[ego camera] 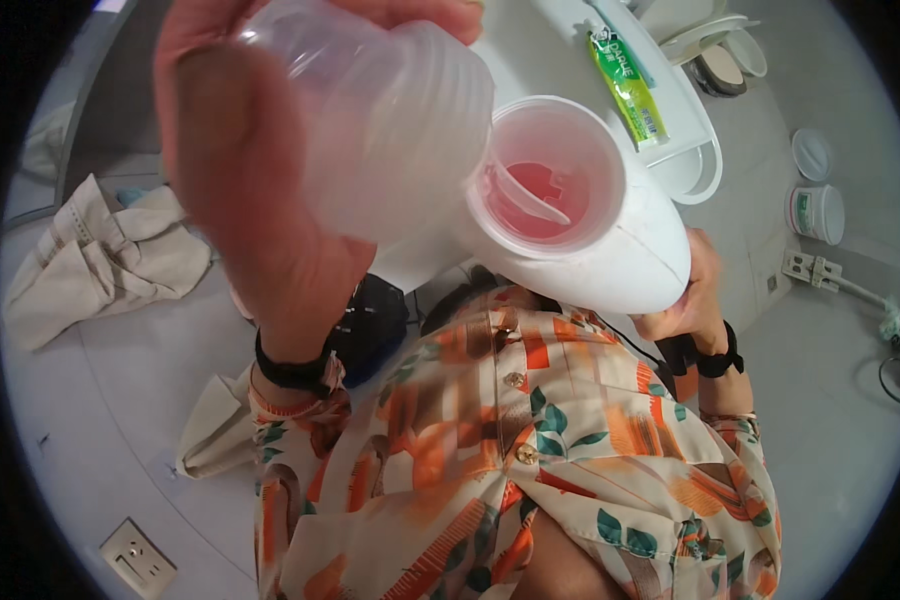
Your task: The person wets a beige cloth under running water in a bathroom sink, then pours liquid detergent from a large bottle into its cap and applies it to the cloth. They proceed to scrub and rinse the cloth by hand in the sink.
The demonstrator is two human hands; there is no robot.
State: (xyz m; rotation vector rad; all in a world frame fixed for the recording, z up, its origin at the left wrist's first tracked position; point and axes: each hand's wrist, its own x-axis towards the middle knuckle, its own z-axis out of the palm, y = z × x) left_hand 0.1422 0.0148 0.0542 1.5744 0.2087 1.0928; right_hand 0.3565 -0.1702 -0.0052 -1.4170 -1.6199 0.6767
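Observation:
My left hand (270, 172), close to the camera and blurred, grips a translucent plastic cap (412, 127) with ribbed sides. The cap overlaps the left rim of a white plastic detergent-type bottle (630, 232); whether they touch I cannot tell. Through the bottle's wide, round mouth a pouring spout (529, 196) and pink colour (521, 180) inside are visible. The bottle leans with its mouth toward the camera. My right hand (694, 292) holds it by the lower right side, most fingers hidden behind it.
A green toothpaste tube (626, 90) lies on a white tray (686, 124) beyond the bottle. At right are a small white tub (817, 214), a round lid (811, 154) and a power strip (810, 268). Beige cloth (105, 262) hangs at left, above a wall socket (136, 556).

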